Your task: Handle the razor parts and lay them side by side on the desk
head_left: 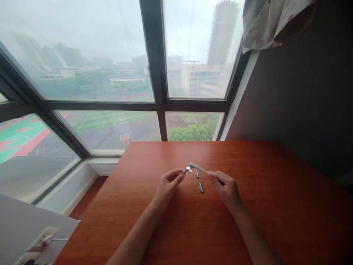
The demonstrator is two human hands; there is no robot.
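Note:
Over the middle of the table, my left hand pinches a razor handle with a shiny metal end pointing right. My right hand is closed around a pale, slim toothbrush, its head reaching left to the razor's metal end. The two tips meet or nearly meet; I cannot tell if they touch. Below them on the wood lie two small dark razor cartridges with green strips, one razor cartridge just under the brush and the other razor cartridge closer to me.
Beyond the table's far edge stands a large window with dark frames. A dark wall rises on the right, with a hanging cloth above. At lower left, a white plug sits in a power socket.

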